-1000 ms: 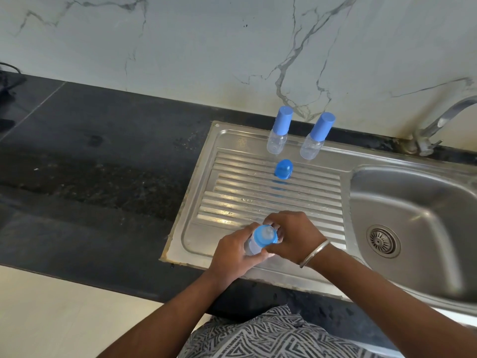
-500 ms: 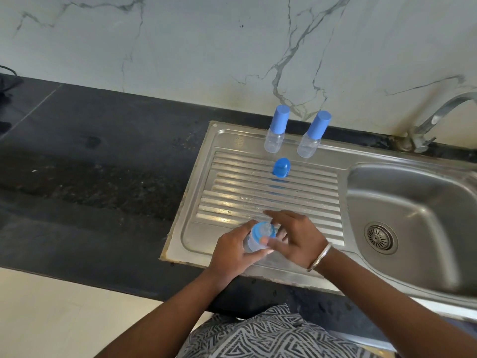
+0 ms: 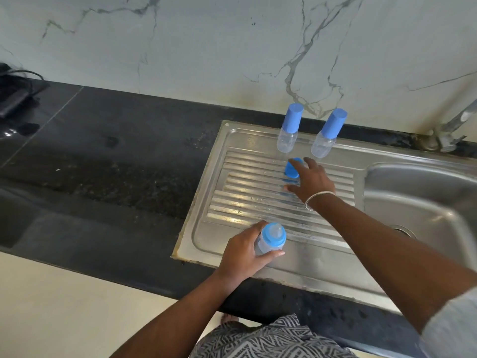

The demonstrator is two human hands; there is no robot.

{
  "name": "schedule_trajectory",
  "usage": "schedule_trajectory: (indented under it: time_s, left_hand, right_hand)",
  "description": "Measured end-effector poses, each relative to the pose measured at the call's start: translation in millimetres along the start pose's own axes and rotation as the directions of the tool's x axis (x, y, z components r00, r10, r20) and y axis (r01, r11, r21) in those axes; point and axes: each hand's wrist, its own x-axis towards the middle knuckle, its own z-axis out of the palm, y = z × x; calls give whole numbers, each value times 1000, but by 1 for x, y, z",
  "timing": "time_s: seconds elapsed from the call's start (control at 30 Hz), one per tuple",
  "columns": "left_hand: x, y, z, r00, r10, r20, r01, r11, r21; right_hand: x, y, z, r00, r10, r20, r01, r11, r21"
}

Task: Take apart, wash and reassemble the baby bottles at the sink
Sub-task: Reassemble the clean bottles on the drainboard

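Gripping a small clear baby bottle (image 3: 268, 241) with a blue collar and teat, the left hand (image 3: 245, 254) holds it over the near edge of the steel drainboard (image 3: 219, 202); its fingers (image 3: 271, 254) and thumb are curled round the bottle's body, and the teat points up toward the camera. Whether the bottle's base touches the steel I cannot tell.

Farther back on the ribbed part of the drainboard lies a loose blue cap (image 3: 291, 167). The right hand (image 3: 313, 182) reaches across to it, fingers spread and fairly straight, the fingertips over or against the cap; they are not closed round it, and whether they actually touch it is unclear. A thin metal bangle (image 3: 318, 200) sits on that wrist.

Behind the cap, at the back rim of the drainboard, two more bottles stand upright and apart from each other, each with a tall blue cap on: the left capped bottle (image 3: 289, 133) and the right capped bottle (image 3: 326, 135).

To the right the sink basin (image 3: 413, 202) opens, its drain partly hidden by the right forearm. A metal tap (image 3: 451, 122) rises at the far right corner. The sink is set in a dark stone counter (image 3: 116, 164), with a marbled white wall (image 3: 206, 47) behind.
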Motion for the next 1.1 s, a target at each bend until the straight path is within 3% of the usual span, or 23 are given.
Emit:
schedule_trajectory:
  time_s: [0.1,0.33,0.47,0.57,0.73,0.9,1.1]
  left_hand:
    - [0,1,-1,1000,-5,-1,5,1000,-6]
    - [0,-1,0,1000,-14,-16,14,1000,9]
    - [1,-2,1,1000,-13,-17,13,1000,11]
    - [2,-2,1,1000,-9,-12,9,1000,9]
    - [1,-3,2,1000,2,-20,-2,1000,12]
    - [3,-5,3,1000,20,-23,-20,1000,1]
    - [3,-8,3,998,48,-34,-49,999,-13]
  right_hand:
    - [8,-3,5,999,-13,50,14,1000,-10]
    - [9,0,13,993,-98,-64,102,993,63]
    - [-8,-11,-1,992,-91,-93,110,968,227]
    - [-37,-25,-24,975,-128,-181,188,909,372]
    - [-92,-37,-63,918,-240,-315,359,841,405]
    - [-119,-44,-74,834,-548,-68,543,792,280]
    - [-132,-51,-68,851,-505,144,488,862,139]
